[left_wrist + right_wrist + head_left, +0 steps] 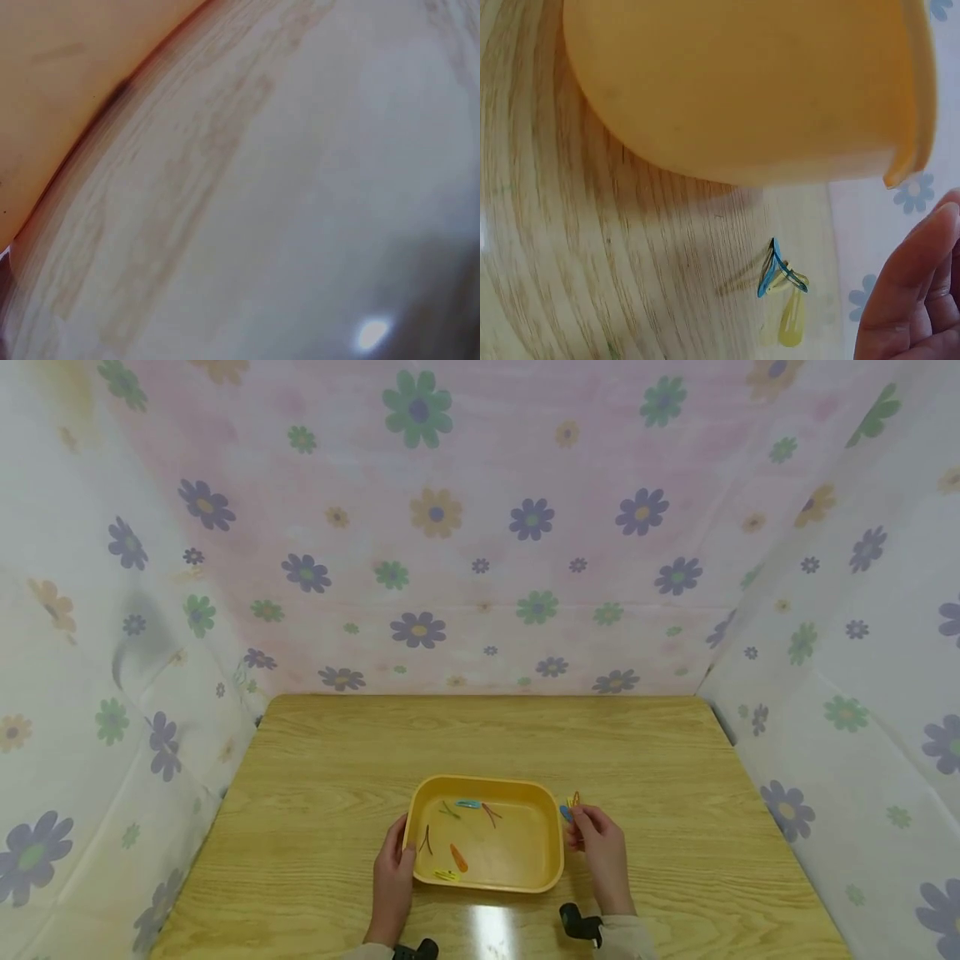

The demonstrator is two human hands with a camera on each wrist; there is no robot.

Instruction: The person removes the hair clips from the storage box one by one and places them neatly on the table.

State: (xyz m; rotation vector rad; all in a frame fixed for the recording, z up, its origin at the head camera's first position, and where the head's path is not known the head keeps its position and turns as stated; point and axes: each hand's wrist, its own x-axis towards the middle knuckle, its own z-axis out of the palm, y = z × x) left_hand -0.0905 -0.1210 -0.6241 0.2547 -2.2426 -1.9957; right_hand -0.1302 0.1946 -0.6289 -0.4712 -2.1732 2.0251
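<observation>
Near the middle of a wood-grain counter (pixel 322 760), a yellow tray (pixel 517 852) sits between a person's two hands. The left hand (pixel 393 868) grips its left wall, thumb at the rim and fingers along the outside, a hold that likely steadies it against sliding. Just off the tray's right end, the right hand (pixel 603 852) has its thumb and fingers bent into a pinch with almost no gap, apparently on an orange-red clip (pixel 577 797); so thin a piece seems to call for fingertips alone. By that hand, a loose blue clip (pixel 766 274) and a loose yellow clip (pixel 792 324) appear to overlap in the right wrist view.

Inside the tray, six more lie well apart: a blue clip (pixel 468 804) and a red clip (pixel 491 815) on the far side, a green clip (pixel 450 810) at far left, a dark clip (pixel 427 842) by the left wall, an orange clip (pixel 459 858) and a yellow clip (pixel 446 876) at near left. The raised walls presumably keep them from straying.

Smooth, round-cornered and apparently plastic, the tray contrasts with the slim clips, probably coated metal, some flat teardrops, others sprung into a V. Beyond the counter hangs creased, flower-printed cloth (pixel 480 527).
</observation>
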